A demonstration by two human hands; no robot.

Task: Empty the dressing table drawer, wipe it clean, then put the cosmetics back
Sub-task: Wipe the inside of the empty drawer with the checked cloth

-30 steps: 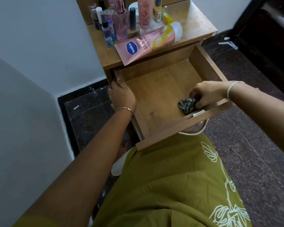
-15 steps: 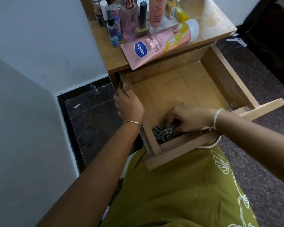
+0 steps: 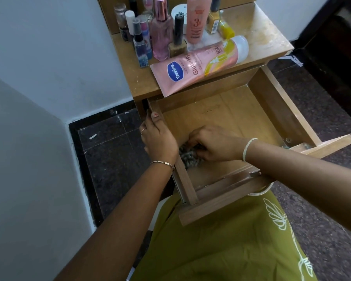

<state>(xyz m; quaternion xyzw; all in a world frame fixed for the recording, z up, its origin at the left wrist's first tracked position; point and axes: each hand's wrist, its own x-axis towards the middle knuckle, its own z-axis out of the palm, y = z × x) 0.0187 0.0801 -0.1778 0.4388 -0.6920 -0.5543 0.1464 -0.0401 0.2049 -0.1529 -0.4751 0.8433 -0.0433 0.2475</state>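
left hand (image 3: 160, 138) grip clasping drawer (image 3: 282, 110) left wall, right hand (image 3: 213, 145) grip pinching cloth (image 3: 186, 157) in near-left corner, open floor rightward

My only camera rides on my head, wide-angled, tilted forward and steeply down. It looks close over the open drawer (image 3: 279, 104), with my left hand (image 3: 160, 138) and right hand (image 3: 215, 146) at mid-frame. The surface (image 3: 261, 35) runs along the top edge, my green lap (image 3: 221, 250) fills the bottom, and dark floor (image 3: 109, 155) shows at either side.
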